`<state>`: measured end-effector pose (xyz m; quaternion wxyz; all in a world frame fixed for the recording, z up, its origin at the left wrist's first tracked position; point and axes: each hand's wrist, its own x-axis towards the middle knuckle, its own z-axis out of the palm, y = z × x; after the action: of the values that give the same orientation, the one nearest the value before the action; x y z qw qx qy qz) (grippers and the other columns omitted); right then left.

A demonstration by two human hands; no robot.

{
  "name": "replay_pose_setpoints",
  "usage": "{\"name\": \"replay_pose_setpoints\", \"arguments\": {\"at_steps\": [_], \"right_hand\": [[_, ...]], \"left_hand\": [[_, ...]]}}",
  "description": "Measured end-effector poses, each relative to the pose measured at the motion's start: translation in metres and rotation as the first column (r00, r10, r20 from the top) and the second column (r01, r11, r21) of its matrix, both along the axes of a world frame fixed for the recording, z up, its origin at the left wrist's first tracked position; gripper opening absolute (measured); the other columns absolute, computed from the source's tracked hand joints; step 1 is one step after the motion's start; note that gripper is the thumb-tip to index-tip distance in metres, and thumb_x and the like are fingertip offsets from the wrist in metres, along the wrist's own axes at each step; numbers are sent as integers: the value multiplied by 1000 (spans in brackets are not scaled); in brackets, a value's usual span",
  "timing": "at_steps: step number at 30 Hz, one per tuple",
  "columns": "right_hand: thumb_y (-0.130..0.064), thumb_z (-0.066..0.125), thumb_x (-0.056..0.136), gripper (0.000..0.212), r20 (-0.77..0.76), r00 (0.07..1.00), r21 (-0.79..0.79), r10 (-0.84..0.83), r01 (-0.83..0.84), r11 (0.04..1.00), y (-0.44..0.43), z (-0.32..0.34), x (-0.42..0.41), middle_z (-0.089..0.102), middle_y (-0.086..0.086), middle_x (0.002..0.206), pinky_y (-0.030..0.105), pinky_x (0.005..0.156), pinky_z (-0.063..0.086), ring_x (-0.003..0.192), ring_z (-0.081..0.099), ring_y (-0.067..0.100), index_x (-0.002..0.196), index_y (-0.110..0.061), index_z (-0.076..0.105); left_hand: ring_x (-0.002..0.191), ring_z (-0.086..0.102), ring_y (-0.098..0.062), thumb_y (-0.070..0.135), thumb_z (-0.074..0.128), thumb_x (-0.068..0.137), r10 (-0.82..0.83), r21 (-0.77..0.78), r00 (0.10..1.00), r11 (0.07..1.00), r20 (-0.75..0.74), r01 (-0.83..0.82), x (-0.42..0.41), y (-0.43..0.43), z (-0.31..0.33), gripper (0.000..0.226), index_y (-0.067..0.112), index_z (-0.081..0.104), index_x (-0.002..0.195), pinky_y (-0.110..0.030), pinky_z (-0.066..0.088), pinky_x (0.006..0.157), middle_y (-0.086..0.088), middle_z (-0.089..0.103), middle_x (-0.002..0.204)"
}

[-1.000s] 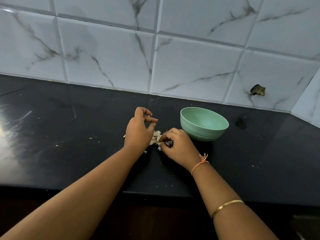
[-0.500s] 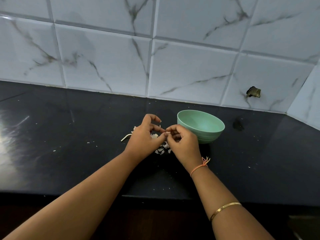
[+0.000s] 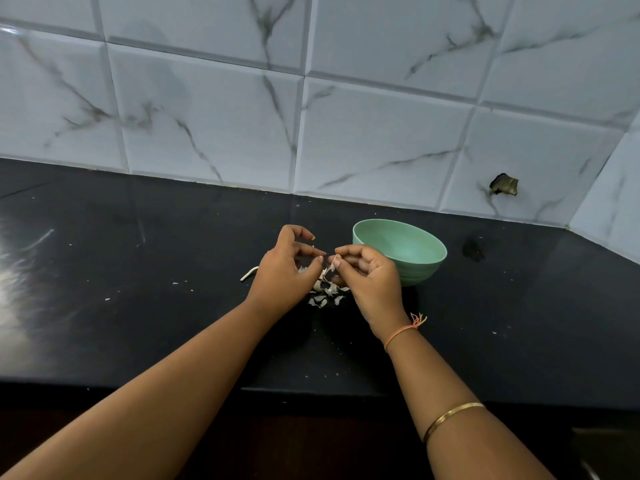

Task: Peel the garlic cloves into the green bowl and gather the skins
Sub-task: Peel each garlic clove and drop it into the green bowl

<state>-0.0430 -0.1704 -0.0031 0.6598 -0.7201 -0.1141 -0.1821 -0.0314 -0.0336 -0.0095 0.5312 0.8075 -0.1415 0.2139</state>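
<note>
- Since the frame half a second back, the two hands have drawn slightly apart: the fingertips met then, and a narrow gap now shows between them.
- I see the right hand [image 3: 372, 278] pinching a garlic clove [image 3: 336, 260] between thumb and forefinger, the other fingers curled beneath.
- The left hand [image 3: 284, 271] has thumb and fingers curled toward the clove, tips almost together. I cannot tell whether a scrap of skin is caught between them.
- The clove is held above the skins [image 3: 325, 296], just left of the green bowl [image 3: 419, 271]. I judge this keeps the drop into the bowl short.
- The skins lie on the countertop [image 3: 138, 306] directly under both hands. Peeling over one spot should ease gathering.
- Only the bowl's far inner wall shows; its contents are hidden.
</note>
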Motion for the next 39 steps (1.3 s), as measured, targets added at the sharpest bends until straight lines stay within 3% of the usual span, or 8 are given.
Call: {"name": "replay_pose_setpoints", "arguments": {"at_steps": [9,16,21,26,30,33,35,39], "right_hand": [[-9,67,81,5,321,932,-444,-170,306,842,-4,20,-6,66,3,78,38,71,53,72,60,16,86,-10,68],[-9,61,84,8,627,751,-410,-209,546,730,-4,54,-10,62,9,78,27,64,42,71,56,20,79,-3,60],[-4,53,87,7,45,988,-979,-148,74,192,-3,19,-6,63,16,98,30,72,41,95,58,33,89,-3,59],[-13,52,92,11,263,949,-861,-175,312,402,-1,27,-4,60,13,93,33,69,37,88,55,30,90,-4,57],[-8,53,88,9,670,711,-509,-215,650,564,5,39,-14,57,12,78,27,60,33,69,52,24,81,-2,54],[-5,50,89,7,267,946,-912,-184,309,268,2,34,-13,60,17,94,31,65,35,89,58,33,93,-2,55],[-6,51,89,13,7,970,-994,-242,32,102,1,30,-11,62,18,104,29,69,36,101,57,34,99,-2,56],[-17,53,91,12,192,960,-899,-203,255,356,5,39,-6,63,12,92,26,65,32,86,56,27,94,-6,58]], "left_hand": [[90,60,-3,20,62,89,43,-48,999,998,6,-42,1,1,1,26,24,45,108,-16,45,74,14,67,88],[89,61,-4,21,62,89,53,-65,999,996,-6,-54,1,2,1,25,25,45,107,-18,46,73,14,67,85],[88,62,-5,20,63,89,69,-71,998,995,12,-68,1,1,0,25,24,45,106,-18,46,73,14,66,83],[88,62,-2,19,62,89,72,-68,997,995,18,-71,2,1,0,26,25,44,106,-17,47,73,16,67,83],[89,61,0,20,62,90,57,-63,998,996,10,-56,2,2,0,26,25,44,107,-16,47,74,17,66,84],[88,61,1,20,62,90,68,-60,998,996,16,-67,3,2,0,25,25,44,106,-11,44,70,16,67,84],[87,61,3,19,61,90,73,-58,997,996,17,-72,2,2,0,25,25,43,106,-6,42,66,17,67,84],[80,61,7,15,62,89,61,-73,998,996,28,-59,0,1,1,25,24,44,105,-3,43,66,16,67,82]]}}
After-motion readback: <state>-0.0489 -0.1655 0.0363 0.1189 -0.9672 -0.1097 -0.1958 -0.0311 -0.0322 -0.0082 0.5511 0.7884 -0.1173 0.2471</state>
